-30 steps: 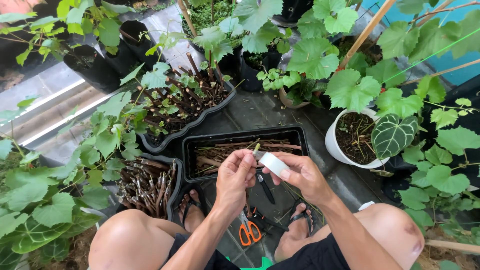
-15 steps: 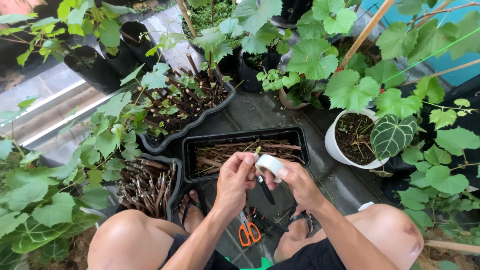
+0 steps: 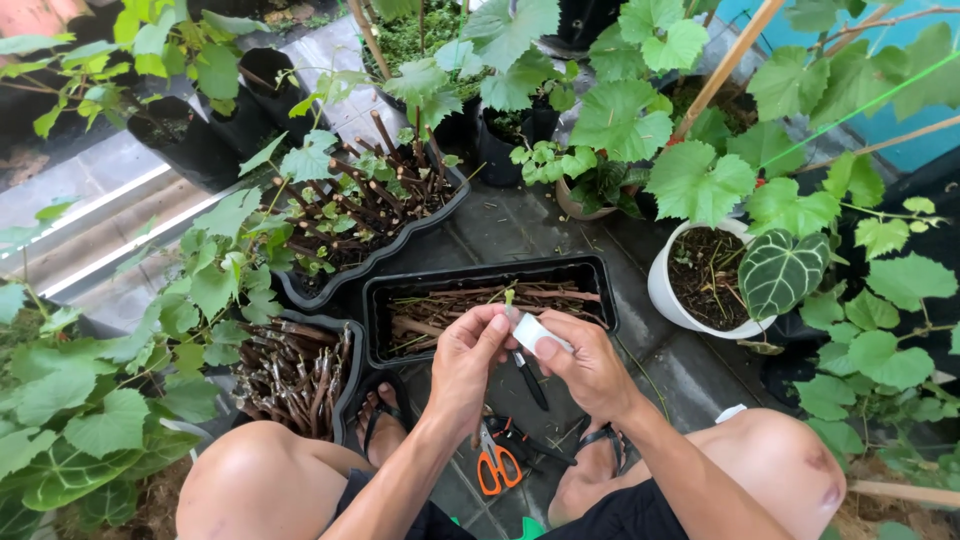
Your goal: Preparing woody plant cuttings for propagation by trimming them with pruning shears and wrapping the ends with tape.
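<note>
Head: hands (image 3: 530,360) pinching white roll (image 3: 538,333)

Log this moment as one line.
left hand: pinches green-tipped cutting | right hand: holds white tape roll | below: orange-handled scissors

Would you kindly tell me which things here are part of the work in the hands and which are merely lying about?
In hand:
left hand pinching a small green-tipped cutting
right hand holding a white roll of tape
black tray of cut stems just beyond the hands

Lying about:
orange-handled scissors on the floor
dark-handled tool on the floor
white pot of soil
potted leafy plants
</note>
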